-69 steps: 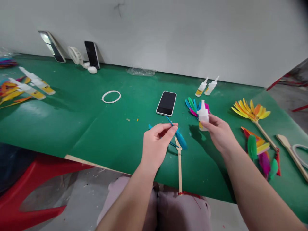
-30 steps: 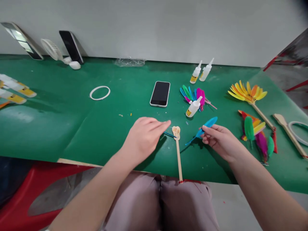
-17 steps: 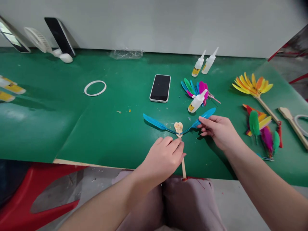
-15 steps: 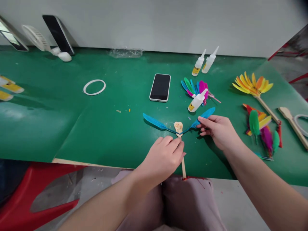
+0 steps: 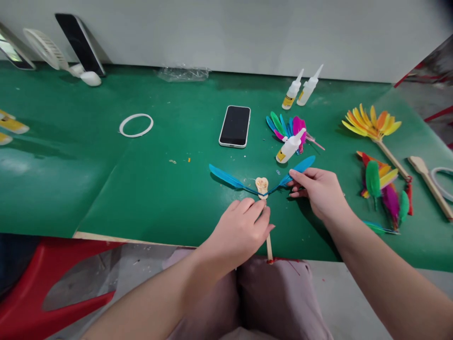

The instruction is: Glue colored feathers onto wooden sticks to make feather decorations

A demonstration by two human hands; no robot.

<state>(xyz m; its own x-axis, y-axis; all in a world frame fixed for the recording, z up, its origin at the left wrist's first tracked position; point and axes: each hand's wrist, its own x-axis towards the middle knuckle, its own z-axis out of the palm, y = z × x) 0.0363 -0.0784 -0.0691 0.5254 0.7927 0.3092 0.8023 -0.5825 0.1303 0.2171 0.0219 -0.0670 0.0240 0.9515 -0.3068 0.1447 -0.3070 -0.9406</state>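
A wooden stick with a rounded, glue-smeared head lies at the table's front edge, a red cord at its lower end. My left hand is closed around the stick just below the head. Two blue feathers meet by their quills at the base of the head: the left feather points left, the right feather points up and right. Thumb and fingers of my right hand pinch the right feather along its vane. Where the left fingers press is partly hidden.
A white glue bottle stands before a feather pile, with two more bottles behind. A phone lies mid-table. At right are a yellow feather fan, loose feathers and another wooden stick. A white ring lies left.
The camera view has shifted slightly. Both hands, the stick and the two blue feathers keep nearly the same arrangement.
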